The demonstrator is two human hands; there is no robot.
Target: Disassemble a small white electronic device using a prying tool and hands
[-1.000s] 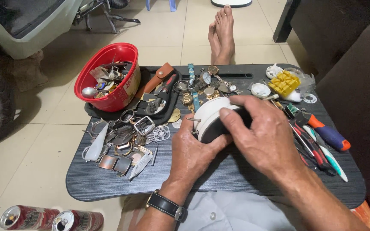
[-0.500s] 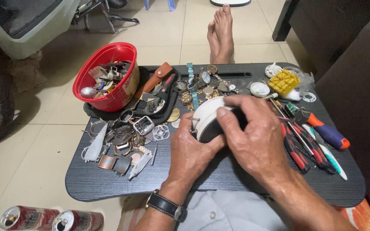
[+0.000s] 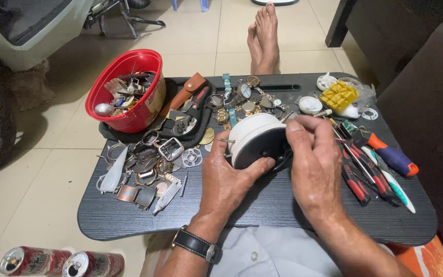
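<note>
Mid-job, by the look of it. Round white clock (image 3: 255, 136) held on edge at centre frame, just above the dark tabletop (image 3: 129, 220), dark back turned toward the camera. Left hand (image 3: 226, 179) closed round its lower rim, thumb pressed on the back. Right hand (image 3: 316, 164) curled at the right edge, fingertips pinching something hidden. Back seemingly not yet off. Screwdrivers (image 3: 370, 169) lying untouched at right; red bowl (image 3: 126, 90) of parts at upper left.
</note>
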